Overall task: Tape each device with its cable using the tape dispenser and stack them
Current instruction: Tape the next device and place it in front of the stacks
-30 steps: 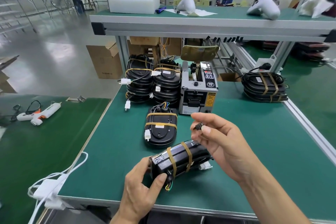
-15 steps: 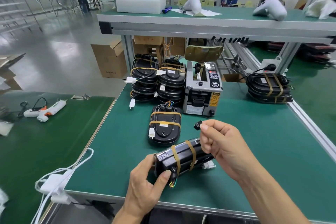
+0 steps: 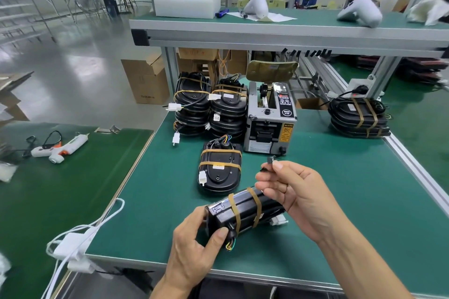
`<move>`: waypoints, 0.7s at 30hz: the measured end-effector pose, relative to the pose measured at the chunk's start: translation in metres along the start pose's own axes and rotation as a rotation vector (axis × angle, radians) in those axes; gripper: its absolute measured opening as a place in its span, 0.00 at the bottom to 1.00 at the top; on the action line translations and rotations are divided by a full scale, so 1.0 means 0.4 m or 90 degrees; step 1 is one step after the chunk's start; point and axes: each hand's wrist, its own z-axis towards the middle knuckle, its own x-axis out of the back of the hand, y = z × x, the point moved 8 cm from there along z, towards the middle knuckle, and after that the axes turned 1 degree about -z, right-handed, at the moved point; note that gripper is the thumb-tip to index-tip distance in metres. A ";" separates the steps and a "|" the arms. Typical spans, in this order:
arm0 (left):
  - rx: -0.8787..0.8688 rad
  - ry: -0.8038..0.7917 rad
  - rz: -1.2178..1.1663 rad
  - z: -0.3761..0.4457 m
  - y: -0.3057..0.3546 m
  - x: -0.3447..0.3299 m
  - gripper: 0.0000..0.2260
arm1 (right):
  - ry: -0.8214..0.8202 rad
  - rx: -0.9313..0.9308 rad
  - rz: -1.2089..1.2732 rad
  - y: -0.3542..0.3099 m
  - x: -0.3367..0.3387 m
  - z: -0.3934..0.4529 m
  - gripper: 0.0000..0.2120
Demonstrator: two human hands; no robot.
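At the far left of the frame a glue gun (image 3: 59, 149) is seen lying on a neighbouring green bench. On the worktop (image 3: 352, 201), left of centre at the back, two stacks of taped devices (image 3: 211, 107) are found against the tape dispenser (image 3: 269, 119), and one more taped device (image 3: 220, 167) is laid flat just in front of them.

Low in the centre, the device (image 3: 243, 211) now being worked on is held tilted on its edge, already bound with two brown tape bands. It is gripped at its near end by the left hand (image 3: 194, 245), whose thumb is pressed on the end face beside the coloured wires.

Compared with a second ago, the right hand (image 3: 294, 192) has been raised a little and drawn nearer the dispenser; its fingers (image 3: 277, 166) are pinched on a small dark piece, probably a cable end or a tape scrap, though which cannot be told. The taping of this device appears finished, so stacking is judged to be due next.

At the right edge another taped pile (image 3: 358, 116) is seen.
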 end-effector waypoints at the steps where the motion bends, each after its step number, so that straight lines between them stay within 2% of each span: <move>1: 0.001 0.000 0.000 0.000 0.000 0.000 0.12 | -0.001 0.003 -0.002 0.000 0.002 0.000 0.15; 5: 0.001 0.000 -0.004 0.000 0.002 0.000 0.12 | 0.024 0.047 -0.078 -0.015 0.008 -0.006 0.14; 8: 0.006 0.002 -0.002 0.000 -0.001 0.001 0.13 | 0.073 0.115 -0.171 -0.032 0.024 -0.013 0.04; 11: 0.009 0.000 0.001 -0.001 -0.002 0.000 0.12 | 0.106 0.162 -0.258 -0.038 0.047 -0.020 0.08; 14: 0.006 0.004 -0.002 -0.001 0.001 0.002 0.12 | 0.116 0.181 -0.325 -0.041 0.051 -0.027 0.08; 17: 0.008 0.005 -0.002 0.000 0.004 0.003 0.12 | 0.178 0.205 -0.440 -0.052 0.078 -0.036 0.08; 21: 0.012 0.008 0.000 0.000 0.009 0.002 0.12 | 0.234 0.342 -0.676 -0.097 0.085 -0.080 0.10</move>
